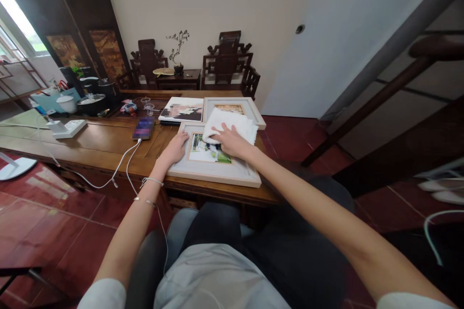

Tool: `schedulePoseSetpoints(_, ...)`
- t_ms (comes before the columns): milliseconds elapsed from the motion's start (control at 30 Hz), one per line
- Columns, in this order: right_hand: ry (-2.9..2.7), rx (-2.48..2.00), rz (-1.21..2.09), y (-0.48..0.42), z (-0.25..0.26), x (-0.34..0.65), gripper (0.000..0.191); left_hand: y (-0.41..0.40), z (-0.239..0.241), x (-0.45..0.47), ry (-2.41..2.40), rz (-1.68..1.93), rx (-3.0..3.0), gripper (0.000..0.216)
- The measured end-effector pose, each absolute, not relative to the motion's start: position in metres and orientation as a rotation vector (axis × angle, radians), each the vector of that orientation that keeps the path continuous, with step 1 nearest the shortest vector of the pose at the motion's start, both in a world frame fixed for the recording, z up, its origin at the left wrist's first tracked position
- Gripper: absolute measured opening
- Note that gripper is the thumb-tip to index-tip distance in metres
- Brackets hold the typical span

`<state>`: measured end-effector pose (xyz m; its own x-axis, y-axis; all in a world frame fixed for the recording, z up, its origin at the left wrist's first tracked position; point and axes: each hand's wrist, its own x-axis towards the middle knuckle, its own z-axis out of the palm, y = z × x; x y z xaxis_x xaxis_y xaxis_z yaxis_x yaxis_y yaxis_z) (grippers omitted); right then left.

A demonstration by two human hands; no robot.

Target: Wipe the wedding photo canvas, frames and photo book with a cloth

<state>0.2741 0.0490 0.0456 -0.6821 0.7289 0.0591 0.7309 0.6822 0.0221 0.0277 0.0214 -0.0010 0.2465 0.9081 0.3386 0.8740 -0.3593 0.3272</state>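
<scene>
A pale wooden picture frame lies flat at the table's near edge, with a photo showing green and white behind its mat. My left hand grips the frame at its left edge, fingers over the rim. Over the frame's upper right part, my right hand presses on a folded white cloth and holds it, its fingers partly spread. The cloth covers part of the photo and of a second similar frame just behind.
Left of the second frame lies a photo print or book. A phone with a white charging cable, a power strip, small clear cups and a black pot occupy the wooden table. Dark carved chairs stand behind.
</scene>
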Motion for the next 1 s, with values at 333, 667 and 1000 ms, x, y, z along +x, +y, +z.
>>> schedulePoseSetpoints(333,-3.122,-0.793,0.479,-0.064,0.102,0.305,0.068,0.018,0.004,0.032,1.737,0.733,2.443,0.046)
schedulePoseSetpoints(667,-2.816,-1.097,-0.04,0.035,0.04,0.277,0.074,0.023,-0.002,0.027,1.698,0.763,2.443,0.044)
schedulePoseSetpoints(1000,-2.961,-1.03,0.022,0.027,0.048,0.277,0.073,0.02,0.002,0.03,1.704,0.778,2.413,0.044)
